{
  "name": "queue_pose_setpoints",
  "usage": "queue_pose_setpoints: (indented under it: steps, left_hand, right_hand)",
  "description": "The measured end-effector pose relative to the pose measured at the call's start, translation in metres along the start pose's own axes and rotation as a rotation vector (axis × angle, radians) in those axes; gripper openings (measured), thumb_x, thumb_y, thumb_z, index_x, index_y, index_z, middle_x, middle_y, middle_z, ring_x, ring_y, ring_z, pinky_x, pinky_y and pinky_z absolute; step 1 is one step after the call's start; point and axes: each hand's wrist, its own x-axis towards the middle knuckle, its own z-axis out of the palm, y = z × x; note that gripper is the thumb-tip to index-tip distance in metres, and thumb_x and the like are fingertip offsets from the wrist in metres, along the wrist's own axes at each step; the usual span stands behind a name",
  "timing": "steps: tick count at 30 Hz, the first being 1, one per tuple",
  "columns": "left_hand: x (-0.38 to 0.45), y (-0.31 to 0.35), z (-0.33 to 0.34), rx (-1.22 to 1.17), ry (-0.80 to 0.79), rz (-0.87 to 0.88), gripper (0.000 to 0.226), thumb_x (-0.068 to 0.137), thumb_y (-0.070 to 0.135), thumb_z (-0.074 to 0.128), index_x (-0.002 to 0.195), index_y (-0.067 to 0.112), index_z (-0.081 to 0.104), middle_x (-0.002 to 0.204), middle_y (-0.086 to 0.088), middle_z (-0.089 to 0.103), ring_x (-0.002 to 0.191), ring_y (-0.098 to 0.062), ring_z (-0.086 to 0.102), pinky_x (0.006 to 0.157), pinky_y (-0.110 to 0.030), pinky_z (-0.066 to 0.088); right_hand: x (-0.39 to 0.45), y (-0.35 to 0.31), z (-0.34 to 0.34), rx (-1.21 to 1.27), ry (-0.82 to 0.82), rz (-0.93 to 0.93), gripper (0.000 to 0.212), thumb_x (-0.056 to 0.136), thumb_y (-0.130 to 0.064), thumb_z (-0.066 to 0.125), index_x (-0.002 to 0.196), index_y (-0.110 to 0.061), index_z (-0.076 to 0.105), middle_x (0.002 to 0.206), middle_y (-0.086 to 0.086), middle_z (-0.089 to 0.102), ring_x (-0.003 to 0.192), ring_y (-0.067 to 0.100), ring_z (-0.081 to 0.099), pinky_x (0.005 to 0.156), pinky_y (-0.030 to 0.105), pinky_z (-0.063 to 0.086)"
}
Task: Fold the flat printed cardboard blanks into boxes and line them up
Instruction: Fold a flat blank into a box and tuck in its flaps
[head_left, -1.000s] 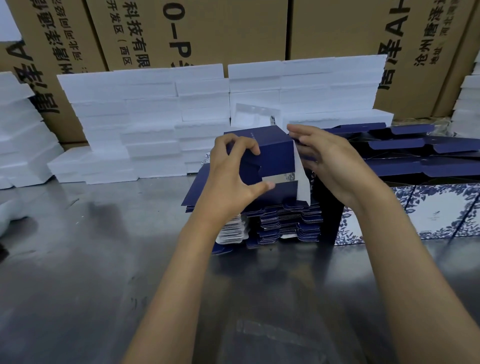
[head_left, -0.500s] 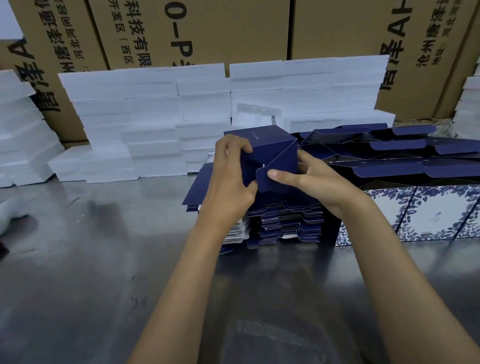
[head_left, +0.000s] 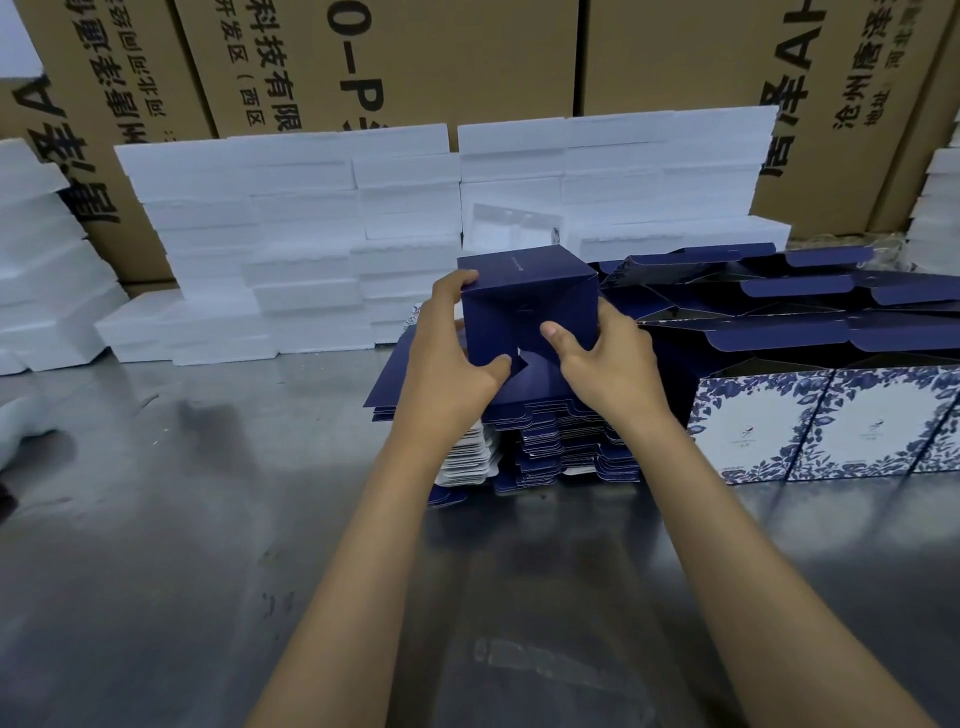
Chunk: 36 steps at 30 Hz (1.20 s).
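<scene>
I hold a dark blue cardboard box (head_left: 524, 306) above the stack of flat blanks (head_left: 540, 441), its bottom flaps turned toward me and folded nearly closed. My left hand (head_left: 449, 358) grips its left side, thumb on a lower flap. My right hand (head_left: 597, 364) grips the right side, thumb pressing the flaps near the middle. To the right stands a row of folded boxes (head_left: 831, 421) with blue floral print on white fronts and open blue lids.
White foam slabs (head_left: 291, 239) are piled behind the stack and at the far left (head_left: 36, 260). Large brown cartons (head_left: 395, 57) form a wall at the back. The shiny metal table (head_left: 182, 545) stretches toward me.
The box's bottom flaps have been folded in: the white inner side seen a second ago is hidden, and my right thumb now presses on the closed blue flaps.
</scene>
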Motion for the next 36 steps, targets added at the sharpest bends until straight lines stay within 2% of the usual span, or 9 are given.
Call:
queue_pose_setpoints:
  steps: [8,12,15,20,23,27,32,34,36]
  left_hand:
    - [0.002,0.003,-0.004,-0.110,0.004,-0.073,0.075,0.081,0.011,0.074,0.137,0.041,0.035,0.126,0.022,0.047,0.109,-0.004,0.061,0.075,-0.021,0.058]
    - [0.008,0.007,-0.005,-0.359,0.121,-0.304,0.044,0.094,0.028,0.055,0.133,0.044,0.042,0.109,0.021,0.065,0.100,0.000,0.065,0.079,-0.026,0.059]
    - [0.013,0.010,-0.006,-0.363,0.113,-0.481,0.030,0.104,0.041,0.041,0.130,0.031,0.053,0.111,0.008,0.071,0.104,-0.012,0.067,0.097,-0.039,0.055]
    - [0.004,0.023,-0.009,-0.419,-0.116,-0.459,0.037,0.095,0.063,0.048,0.118,0.038,0.061,0.103,0.016,0.075,0.104,-0.010,0.070,0.106,-0.045,0.049]
    - [0.006,0.027,-0.017,-0.555,-0.136,-0.398,0.084,0.071,0.058,0.080,0.141,0.040,0.038,0.133,0.011,0.062,0.120,-0.014,0.063,0.110,-0.045,0.046]
    - [0.007,0.034,-0.020,-0.417,-0.105,-0.275,0.136,0.052,0.042,0.095,0.152,0.055,0.004,0.133,0.029,0.042,0.132,-0.004,0.048,0.114,-0.035,0.037]
    - [0.009,0.039,-0.028,-0.370,-0.034,-0.245,0.118,0.061,0.045,0.093,0.150,0.057,0.016,0.147,0.016,0.034,0.127,-0.003,0.042,0.093,-0.022,0.044]
    - [0.009,0.046,-0.029,-0.358,-0.047,-0.206,0.105,0.063,0.040,0.092,0.149,0.046,0.031,0.141,0.017,0.048,0.118,-0.004,0.058,0.089,-0.026,0.055]
    - [0.009,0.056,-0.029,-0.342,-0.064,-0.174,0.097,0.062,0.038,0.090,0.145,0.040,0.040,0.135,0.012,0.056,0.113,-0.008,0.064,0.091,-0.033,0.058]
  right_hand:
    - [0.008,-0.001,-0.015,0.113,-0.246,0.078,0.030,0.094,-0.038,0.071,0.121,-0.029,0.061,0.107,-0.022,0.067,0.103,-0.004,0.062,0.091,0.023,0.053]
    - [0.009,-0.012,-0.031,0.217,-0.322,0.204,0.070,0.081,-0.077,0.062,0.139,-0.038,0.053,0.128,-0.023,0.056,0.120,0.006,0.053,0.097,0.029,0.042]
    - [0.012,-0.018,-0.034,0.308,-0.243,0.251,0.050,0.082,-0.086,0.048,0.111,-0.047,0.058,0.107,-0.033,0.052,0.106,-0.005,0.053,0.094,0.031,0.038]
    - [0.012,-0.027,-0.035,0.337,-0.079,0.265,0.060,0.085,-0.082,0.049,0.105,-0.026,0.061,0.105,-0.006,0.064,0.103,0.013,0.063,0.090,0.036,0.053]
    - [0.016,-0.027,-0.040,0.523,-0.058,0.352,0.057,0.088,-0.072,0.056,0.116,-0.024,0.067,0.114,-0.002,0.074,0.104,0.017,0.072,0.080,0.034,0.061]
    - [0.020,-0.014,-0.040,0.597,-0.111,0.385,0.024,0.101,-0.033,0.056,0.114,-0.018,0.068,0.112,0.003,0.073,0.097,0.020,0.072,0.081,0.033,0.058]
    - [0.020,-0.013,-0.049,0.398,-0.173,0.297,0.033,0.100,-0.016,0.048,0.125,-0.024,0.069,0.118,0.000,0.073,0.110,0.023,0.067,0.084,0.033,0.049]
    - [0.015,-0.019,-0.052,0.388,-0.184,0.296,0.028,0.098,-0.033,0.052,0.115,-0.028,0.074,0.107,-0.004,0.074,0.097,0.021,0.065,0.085,0.036,0.046]
    - [0.007,-0.026,-0.055,0.413,-0.240,0.334,0.050,0.087,-0.073,0.055,0.116,-0.037,0.074,0.111,-0.010,0.074,0.101,0.014,0.067,0.094,0.038,0.048]
